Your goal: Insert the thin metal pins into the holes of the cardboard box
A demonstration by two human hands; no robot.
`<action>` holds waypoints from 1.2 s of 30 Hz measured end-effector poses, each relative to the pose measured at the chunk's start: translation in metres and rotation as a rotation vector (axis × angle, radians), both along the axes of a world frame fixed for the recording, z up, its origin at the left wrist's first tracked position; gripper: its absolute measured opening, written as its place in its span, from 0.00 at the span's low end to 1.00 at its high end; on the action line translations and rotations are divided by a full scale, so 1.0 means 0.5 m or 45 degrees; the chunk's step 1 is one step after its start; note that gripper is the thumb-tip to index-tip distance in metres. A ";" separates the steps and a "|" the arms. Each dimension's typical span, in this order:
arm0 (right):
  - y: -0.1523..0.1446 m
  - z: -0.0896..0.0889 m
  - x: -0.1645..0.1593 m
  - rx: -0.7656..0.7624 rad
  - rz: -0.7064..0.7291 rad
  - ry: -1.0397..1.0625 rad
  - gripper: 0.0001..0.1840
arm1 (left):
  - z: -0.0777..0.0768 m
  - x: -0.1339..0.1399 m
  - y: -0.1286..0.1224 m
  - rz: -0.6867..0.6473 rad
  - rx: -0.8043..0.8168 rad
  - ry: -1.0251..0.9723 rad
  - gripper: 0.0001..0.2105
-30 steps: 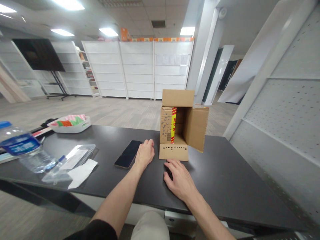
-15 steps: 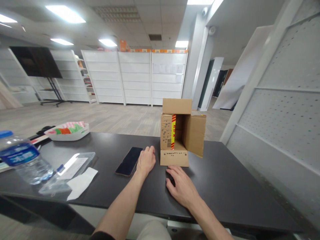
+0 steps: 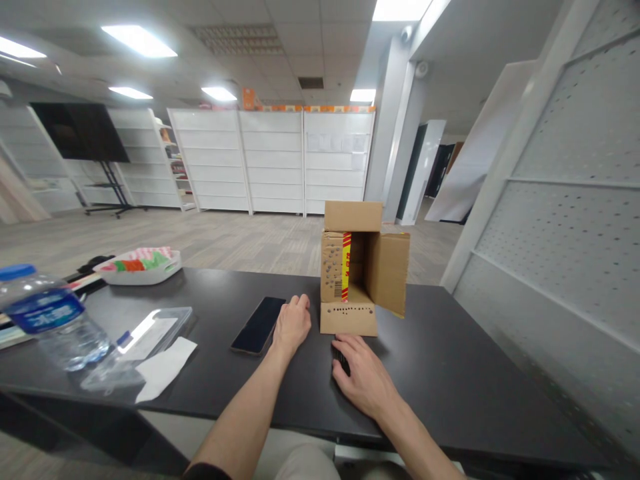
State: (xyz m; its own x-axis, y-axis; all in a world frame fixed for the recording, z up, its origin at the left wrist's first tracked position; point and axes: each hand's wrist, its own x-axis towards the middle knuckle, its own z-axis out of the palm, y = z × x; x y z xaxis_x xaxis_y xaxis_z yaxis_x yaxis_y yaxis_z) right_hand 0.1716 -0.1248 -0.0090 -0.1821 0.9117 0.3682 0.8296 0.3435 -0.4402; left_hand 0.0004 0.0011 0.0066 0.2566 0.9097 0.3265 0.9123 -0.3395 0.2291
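An open cardboard box (image 3: 357, 270) lies on its side on the dark table (image 3: 450, 360), its opening facing me and its flaps spread. My left hand (image 3: 291, 325) rests on the table with loosely curled fingers, between a black phone (image 3: 259, 325) and the box's left corner. My right hand (image 3: 363, 375) lies flat over a small black object (image 3: 340, 357) just in front of the box's lower flap; most of that object is hidden under the palm.
A water bottle (image 3: 47, 327) lies at the left edge. Beside it are a clear plastic sleeve (image 3: 140, 337) and white paper (image 3: 163, 367). A white tray of colourful items (image 3: 140, 265) sits at the back left. White perforated panels (image 3: 565, 220) stand on the right.
My view has tilted upward, so everything sits lower in the picture. Both hands keep their places on the table.
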 end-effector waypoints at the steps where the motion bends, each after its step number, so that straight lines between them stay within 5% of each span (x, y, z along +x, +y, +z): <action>1: 0.000 0.001 -0.001 -0.001 0.000 0.001 0.21 | 0.000 0.000 0.000 0.001 0.003 0.003 0.09; 36: -0.003 0.001 -0.003 -0.003 -0.024 -0.031 0.19 | -0.003 0.000 0.000 0.016 0.004 0.003 0.10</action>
State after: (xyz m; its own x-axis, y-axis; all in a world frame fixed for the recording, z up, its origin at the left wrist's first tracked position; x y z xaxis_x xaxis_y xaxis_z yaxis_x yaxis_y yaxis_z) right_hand 0.1702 -0.1261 -0.0084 -0.1737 0.9158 0.3621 0.8465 0.3268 -0.4204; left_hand 0.0003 0.0012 0.0052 0.2462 0.9118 0.3287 0.9170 -0.3290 0.2257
